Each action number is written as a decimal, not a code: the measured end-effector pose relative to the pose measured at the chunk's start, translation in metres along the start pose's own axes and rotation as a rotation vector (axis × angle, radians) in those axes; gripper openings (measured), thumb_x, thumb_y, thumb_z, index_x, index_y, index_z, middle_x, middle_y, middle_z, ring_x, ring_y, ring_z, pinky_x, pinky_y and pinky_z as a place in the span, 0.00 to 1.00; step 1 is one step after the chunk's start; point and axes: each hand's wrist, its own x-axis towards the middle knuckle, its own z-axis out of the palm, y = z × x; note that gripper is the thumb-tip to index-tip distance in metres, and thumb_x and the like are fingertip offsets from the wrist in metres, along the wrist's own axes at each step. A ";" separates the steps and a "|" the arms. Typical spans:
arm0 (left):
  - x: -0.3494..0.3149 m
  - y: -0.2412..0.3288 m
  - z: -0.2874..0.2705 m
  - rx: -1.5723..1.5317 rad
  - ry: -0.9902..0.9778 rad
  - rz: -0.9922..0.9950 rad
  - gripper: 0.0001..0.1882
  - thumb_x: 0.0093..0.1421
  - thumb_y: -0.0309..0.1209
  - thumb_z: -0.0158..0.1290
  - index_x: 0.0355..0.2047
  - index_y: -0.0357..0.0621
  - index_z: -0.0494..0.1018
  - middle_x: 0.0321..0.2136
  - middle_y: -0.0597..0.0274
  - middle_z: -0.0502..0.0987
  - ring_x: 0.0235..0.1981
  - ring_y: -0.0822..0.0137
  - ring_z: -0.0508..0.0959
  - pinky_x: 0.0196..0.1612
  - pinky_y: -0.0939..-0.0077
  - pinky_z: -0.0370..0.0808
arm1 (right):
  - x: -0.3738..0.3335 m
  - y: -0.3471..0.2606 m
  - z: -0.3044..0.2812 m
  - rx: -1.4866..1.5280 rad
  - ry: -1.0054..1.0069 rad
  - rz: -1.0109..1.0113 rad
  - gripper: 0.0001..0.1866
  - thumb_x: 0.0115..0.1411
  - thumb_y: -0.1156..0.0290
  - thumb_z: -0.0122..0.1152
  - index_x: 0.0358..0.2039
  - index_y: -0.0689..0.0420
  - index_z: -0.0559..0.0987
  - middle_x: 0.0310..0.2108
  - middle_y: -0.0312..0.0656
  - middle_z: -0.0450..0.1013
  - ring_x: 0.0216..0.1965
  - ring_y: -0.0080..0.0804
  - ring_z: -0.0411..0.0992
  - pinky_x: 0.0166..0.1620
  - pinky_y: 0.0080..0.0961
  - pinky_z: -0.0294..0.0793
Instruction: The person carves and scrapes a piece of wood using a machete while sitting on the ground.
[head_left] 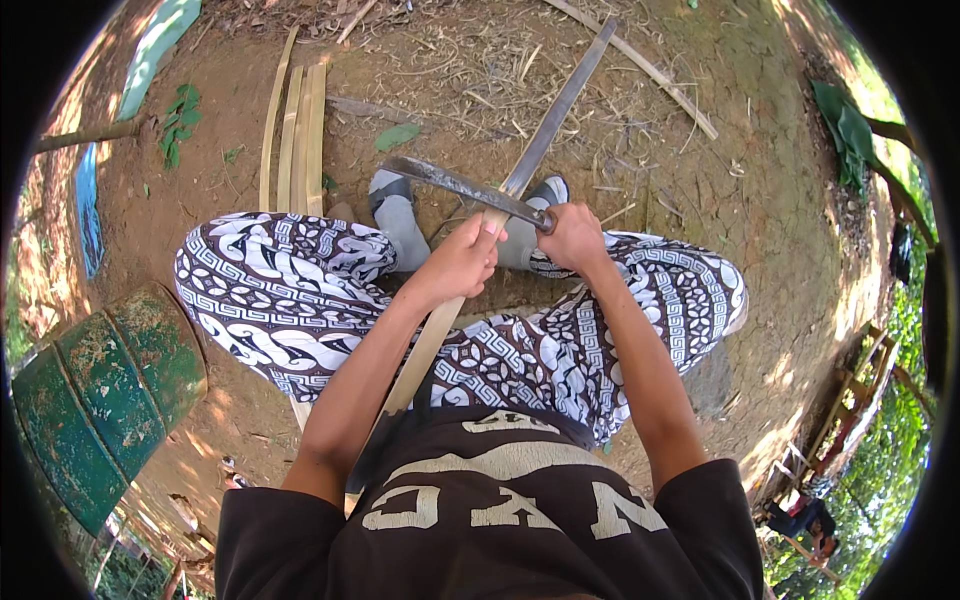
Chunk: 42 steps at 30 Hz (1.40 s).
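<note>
Dark metal knife laid across a long, flat, tan wooden strip

The strip is held slantwise over the lap, with its near end by the belly; it is clasped by the grip of the left hand, just on the near side of the blade; the knife's back end is held in the closed grip of the right hand; the strip is crossed by the blade, but whether the wood is cut into cannot be told; past the blade, a long grey length is seen in line with the strip; black-and-white patterned trousers are worn, with the legs folded on the brown dirt ground; thin tan strips are laid side by side beyond the left knee; pale curly shavings are scattered ahead; a green, rust-marked drum is seen at the left.
</note>
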 end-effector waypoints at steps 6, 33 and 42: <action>-0.001 0.007 0.008 -0.011 -0.004 0.004 0.20 0.76 0.46 0.32 0.48 0.42 0.62 0.24 0.70 0.59 0.18 0.80 0.56 0.16 0.82 0.55 | -0.025 -0.016 -0.011 0.061 -0.021 0.001 0.10 0.49 0.66 0.59 0.24 0.60 0.81 0.26 0.60 0.77 0.33 0.61 0.76 0.43 0.49 0.77; 0.003 0.014 0.001 -0.110 -0.046 0.005 0.22 0.75 0.49 0.35 0.48 0.41 0.63 0.21 0.72 0.58 0.14 0.81 0.55 0.14 0.83 0.54 | -0.014 -0.001 -0.041 -0.033 -0.068 0.016 0.12 0.51 0.64 0.57 0.25 0.60 0.81 0.28 0.60 0.77 0.34 0.61 0.77 0.44 0.49 0.77; 0.004 0.018 0.009 -0.034 0.029 0.024 0.19 0.76 0.45 0.33 0.48 0.41 0.63 0.21 0.72 0.58 0.12 0.82 0.54 0.12 0.83 0.53 | -0.010 -0.012 -0.024 0.131 -0.032 -0.023 0.10 0.47 0.70 0.58 0.21 0.66 0.76 0.24 0.62 0.73 0.32 0.63 0.73 0.41 0.49 0.74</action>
